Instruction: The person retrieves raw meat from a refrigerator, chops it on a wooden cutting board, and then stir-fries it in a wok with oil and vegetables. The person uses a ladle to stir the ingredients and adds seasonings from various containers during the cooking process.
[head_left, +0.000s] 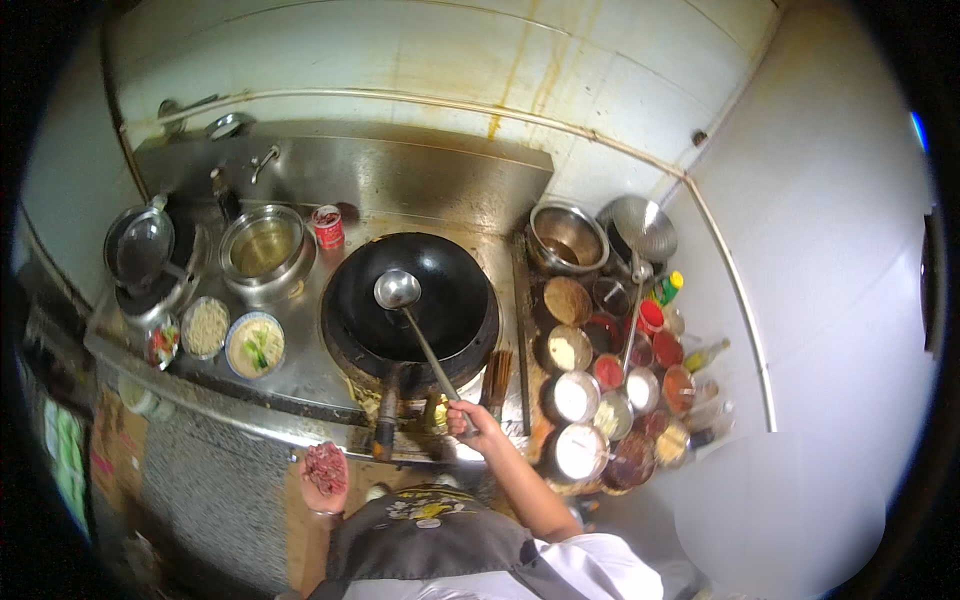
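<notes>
On my left hand (325, 478), held palm up in front of the stove's edge, lies a pile of raw red meat (326, 468). My right hand (472, 425) grips the handle end of a long metal ladle (397, 289), whose bowl rests in or just over the black wok (450, 300). The wok sits on the burner, its handle (387, 412) pointing towards me. Beside my right hand stands a bamboo wok brush (496, 379). To the wok's left are a patterned bowl (234, 361) of pale food with green leaves and a bowl of pale shreds (206, 328).
Seasoning bowls, including a white-filled one (576, 397), crowd the right side, with a steel basin (568, 238) and a perforated strainer (646, 229) behind. Left of the wok stand a steel pot (262, 251), a red can (328, 227) and another strainer (145, 246). A tap (264, 163) projects from the backsplash.
</notes>
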